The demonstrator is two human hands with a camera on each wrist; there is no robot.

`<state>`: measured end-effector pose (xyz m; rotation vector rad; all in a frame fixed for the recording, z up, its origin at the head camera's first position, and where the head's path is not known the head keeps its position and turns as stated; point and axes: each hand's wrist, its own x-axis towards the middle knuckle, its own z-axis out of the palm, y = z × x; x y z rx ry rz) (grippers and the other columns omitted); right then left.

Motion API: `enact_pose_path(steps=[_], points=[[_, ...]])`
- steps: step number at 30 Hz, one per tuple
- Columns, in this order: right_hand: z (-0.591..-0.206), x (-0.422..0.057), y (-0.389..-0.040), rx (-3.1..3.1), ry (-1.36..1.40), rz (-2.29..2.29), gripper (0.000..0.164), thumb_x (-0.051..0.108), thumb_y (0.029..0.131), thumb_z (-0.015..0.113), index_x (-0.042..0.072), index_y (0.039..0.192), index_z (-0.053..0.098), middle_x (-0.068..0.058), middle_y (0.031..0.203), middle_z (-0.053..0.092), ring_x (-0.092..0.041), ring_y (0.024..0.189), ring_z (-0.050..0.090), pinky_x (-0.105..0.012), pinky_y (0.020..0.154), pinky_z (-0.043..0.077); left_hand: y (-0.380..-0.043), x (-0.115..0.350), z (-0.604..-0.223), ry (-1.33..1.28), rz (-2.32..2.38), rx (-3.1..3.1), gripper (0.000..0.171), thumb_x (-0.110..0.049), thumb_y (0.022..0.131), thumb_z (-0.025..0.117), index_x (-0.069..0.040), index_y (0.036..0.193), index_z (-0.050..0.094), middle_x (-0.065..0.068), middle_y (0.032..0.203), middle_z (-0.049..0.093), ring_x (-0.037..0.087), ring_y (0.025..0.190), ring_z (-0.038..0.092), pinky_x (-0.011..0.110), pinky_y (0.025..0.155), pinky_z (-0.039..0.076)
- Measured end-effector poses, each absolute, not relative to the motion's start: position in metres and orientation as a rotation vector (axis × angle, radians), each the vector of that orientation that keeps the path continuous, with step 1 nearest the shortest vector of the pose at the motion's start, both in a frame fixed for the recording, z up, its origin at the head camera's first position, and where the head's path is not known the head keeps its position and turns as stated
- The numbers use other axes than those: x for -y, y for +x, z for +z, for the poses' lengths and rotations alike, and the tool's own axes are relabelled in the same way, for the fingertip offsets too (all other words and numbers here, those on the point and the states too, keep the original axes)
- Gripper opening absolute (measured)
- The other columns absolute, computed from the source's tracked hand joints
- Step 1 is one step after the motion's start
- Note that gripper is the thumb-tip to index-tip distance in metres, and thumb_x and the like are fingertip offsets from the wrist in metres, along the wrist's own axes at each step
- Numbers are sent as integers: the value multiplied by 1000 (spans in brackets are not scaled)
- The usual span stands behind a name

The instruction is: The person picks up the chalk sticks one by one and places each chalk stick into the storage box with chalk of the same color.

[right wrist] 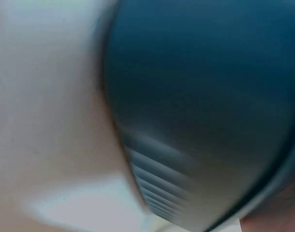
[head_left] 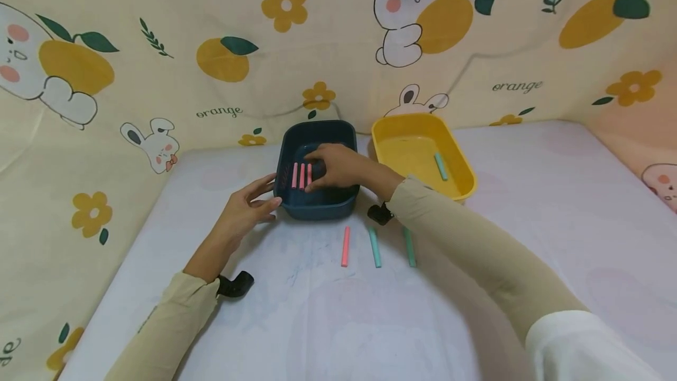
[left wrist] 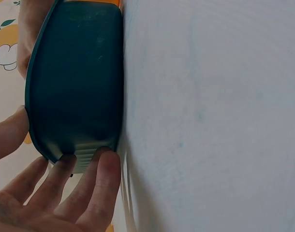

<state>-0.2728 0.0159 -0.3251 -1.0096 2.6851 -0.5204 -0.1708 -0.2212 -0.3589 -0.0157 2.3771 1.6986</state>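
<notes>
In the head view, a dark blue plastic basket [head_left: 317, 212] stands on the table. Inside it lie pink chalk sticks [head_left: 294, 175], three showing side by side. My right hand [head_left: 338, 166] reaches into the basket; its thumb and forefinger pinch the rightmost pink stick [head_left: 309, 173] near its two ends. Against the basket's left side rests my left hand [head_left: 245, 213], fingers fairly straight. From the left wrist view, the left hand [left wrist: 65, 193] has its thumb at the rim and fingertips on the ribbed outer wall. The right wrist view is blurred and shows mainly the basket's outer wall [right wrist: 200, 96].
To the right stands a yellow basket [head_left: 465, 184] with a mint chalk stick [head_left: 441, 166] inside. In front lie a pink chalk stick [head_left: 345, 247], a mint one [head_left: 375, 247] and a green one [head_left: 409, 247], the last partly behind the right sleeve. A patterned cloth [head_left: 317, 57] rises behind.
</notes>
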Motion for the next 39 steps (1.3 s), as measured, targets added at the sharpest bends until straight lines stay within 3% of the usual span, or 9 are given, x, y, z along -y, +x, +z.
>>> enact_pose_path(steps=[3,17,24,30,39], points=[[-321,-22,-265,-2679,-1034,-571,79,54,82,76,15,146,51,-8,136,57,-22,114,59,-36,96,52,-170,221,-361,-13,1705,-2370,64,-22,97,66,-26,154,38,10,155,45,31,124,60,37,94,57],[-312,-55,-214,-2654,-906,-800,81,55,79,79,23,148,49,-4,139,54,-26,124,54,-42,105,49,-168,219,-360,-40,1675,-2380,66,-23,96,67,-27,154,37,9,156,44,30,124,59,37,95,57],[-308,-76,-183,-2699,-914,-860,81,57,78,79,27,147,49,0,140,54,-21,114,57,-38,95,54,-172,218,-358,-56,1681,-2388,65,-23,95,68,-28,153,40,8,154,46,25,121,61,35,92,58],[-311,-89,-157,-2660,-915,-915,81,51,77,82,23,145,52,2,138,56,-24,121,57,-43,99,53,-174,219,-358,-80,1675,-2403,65,-22,94,70,-30,152,41,6,153,48,24,120,62,34,90,59],[-322,-90,-136,-2741,-846,-713,77,56,74,82,21,139,59,0,134,61,-21,122,57,-42,100,52,-172,218,-359,-91,1680,-2401,65,-22,95,69,-30,153,40,7,154,47,24,121,61,34,91,58]])
